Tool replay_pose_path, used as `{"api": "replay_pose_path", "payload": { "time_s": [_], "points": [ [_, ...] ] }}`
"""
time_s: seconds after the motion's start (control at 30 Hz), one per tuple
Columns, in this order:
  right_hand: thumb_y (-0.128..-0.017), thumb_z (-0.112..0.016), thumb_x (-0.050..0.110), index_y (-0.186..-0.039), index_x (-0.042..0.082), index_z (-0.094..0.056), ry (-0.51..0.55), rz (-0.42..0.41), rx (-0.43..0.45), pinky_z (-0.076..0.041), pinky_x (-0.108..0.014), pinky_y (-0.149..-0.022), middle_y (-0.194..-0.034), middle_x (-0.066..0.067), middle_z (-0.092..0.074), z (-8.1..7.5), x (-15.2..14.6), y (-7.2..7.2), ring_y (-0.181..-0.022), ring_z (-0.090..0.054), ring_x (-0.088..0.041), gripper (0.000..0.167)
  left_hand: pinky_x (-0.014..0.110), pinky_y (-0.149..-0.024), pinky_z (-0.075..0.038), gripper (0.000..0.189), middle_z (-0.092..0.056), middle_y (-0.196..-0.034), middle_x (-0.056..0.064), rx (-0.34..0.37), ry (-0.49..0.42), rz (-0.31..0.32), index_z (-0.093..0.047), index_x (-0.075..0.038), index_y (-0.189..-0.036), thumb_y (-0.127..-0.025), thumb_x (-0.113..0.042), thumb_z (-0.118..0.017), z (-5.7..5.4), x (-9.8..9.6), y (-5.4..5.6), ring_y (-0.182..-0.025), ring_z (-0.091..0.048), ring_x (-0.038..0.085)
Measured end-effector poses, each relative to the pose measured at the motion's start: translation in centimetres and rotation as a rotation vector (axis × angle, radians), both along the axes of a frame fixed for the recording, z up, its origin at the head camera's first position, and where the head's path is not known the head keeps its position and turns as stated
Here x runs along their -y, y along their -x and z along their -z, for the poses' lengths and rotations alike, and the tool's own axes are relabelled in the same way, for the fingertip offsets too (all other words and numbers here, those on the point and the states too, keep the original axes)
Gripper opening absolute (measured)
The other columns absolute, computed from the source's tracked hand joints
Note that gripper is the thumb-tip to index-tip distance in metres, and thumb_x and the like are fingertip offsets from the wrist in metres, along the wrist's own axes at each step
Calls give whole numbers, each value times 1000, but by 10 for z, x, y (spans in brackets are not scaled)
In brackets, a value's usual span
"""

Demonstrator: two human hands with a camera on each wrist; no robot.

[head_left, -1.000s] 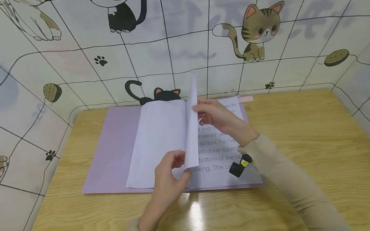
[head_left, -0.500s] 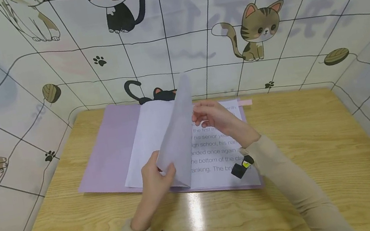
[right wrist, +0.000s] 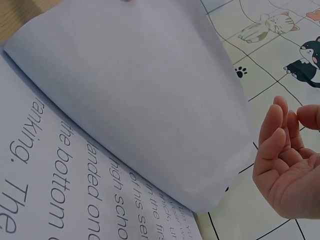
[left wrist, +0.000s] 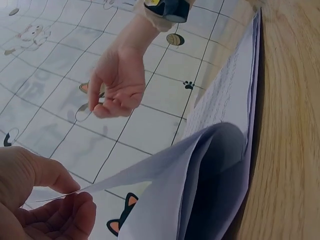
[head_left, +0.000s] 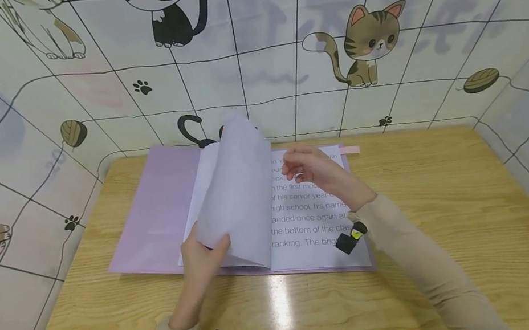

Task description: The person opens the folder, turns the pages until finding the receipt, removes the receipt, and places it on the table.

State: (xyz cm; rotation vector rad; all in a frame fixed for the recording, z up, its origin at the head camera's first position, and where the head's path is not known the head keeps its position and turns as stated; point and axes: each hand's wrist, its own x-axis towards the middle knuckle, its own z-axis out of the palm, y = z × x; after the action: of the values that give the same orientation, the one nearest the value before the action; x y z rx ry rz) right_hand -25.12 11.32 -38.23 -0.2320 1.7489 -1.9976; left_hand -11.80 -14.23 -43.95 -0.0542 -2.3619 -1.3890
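A book with a lilac cover [head_left: 149, 223] lies spread on the table. Its right-hand page [head_left: 312, 221] carries large printed text. My left hand [head_left: 202, 258] pinches the edge of a white page [head_left: 240, 192] between thumb and fingers; this page bows up over the left half of the book. In the left wrist view the thumb and fingertips [left wrist: 80, 200] meet on the thin sheet. Over the upper part of the printed page hovers my right hand [head_left: 314, 168], fingers loosely bent with nothing in them. The right wrist view has it beside the raised page, apart from it.
The book rests on a wooden table [head_left: 437, 207]. A pink tab [head_left: 350, 149] sticks out at the book's upper right. Behind and at both sides stands a white wall covering [head_left: 275, 71] with cat drawings and grid lines.
My left hand has taken the page's edge and carried it leftward, uncovering more printed text. The right hand has let go of the page and drawn slightly right.
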Motion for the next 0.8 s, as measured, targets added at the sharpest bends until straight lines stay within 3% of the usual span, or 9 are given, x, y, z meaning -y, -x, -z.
{"api": "replay_pose_path", "payload": {
  "time_s": [0.2,0.33,0.6,0.8],
  "points": [
    [-95,-49,13,-86,7,-56,-40,39,20,-40,-23,-60,-75,-1,-61,8,-8,3,-68,-55,-13,13,50,-66,-53,37,-63,-98,29,163,-44,-61,-56,11,-109,-74,2,-66,0,17,-2,-86,-62,41],
    [-95,-49,15,-90,6,-56,-72,61,27,-40,-23,-61,-76,-1,-60,14,-15,5,-70,-54,-13,12,48,-68,-54,36,-63,-100,28,224,-38,-79,-56,9,-110,-75,3,-65,4,26,-3,-87,-63,41],
    [-96,-47,13,-88,9,-58,-68,106,46,-42,-21,-59,-77,0,-61,25,-25,14,-69,-56,-12,14,53,-74,-52,38,-61,-100,32,218,48,-86,-52,14,-108,-74,5,-66,15,38,-2,-90,-61,45],
    [-96,-48,15,-94,4,-55,-102,132,65,-41,-21,-59,-78,0,-61,28,-32,19,-70,-56,-12,13,54,-75,-50,46,-58,-103,37,232,130,-84,-47,15,-114,-74,5,-65,19,44,-2,-92,-59,47]
  ]
}}
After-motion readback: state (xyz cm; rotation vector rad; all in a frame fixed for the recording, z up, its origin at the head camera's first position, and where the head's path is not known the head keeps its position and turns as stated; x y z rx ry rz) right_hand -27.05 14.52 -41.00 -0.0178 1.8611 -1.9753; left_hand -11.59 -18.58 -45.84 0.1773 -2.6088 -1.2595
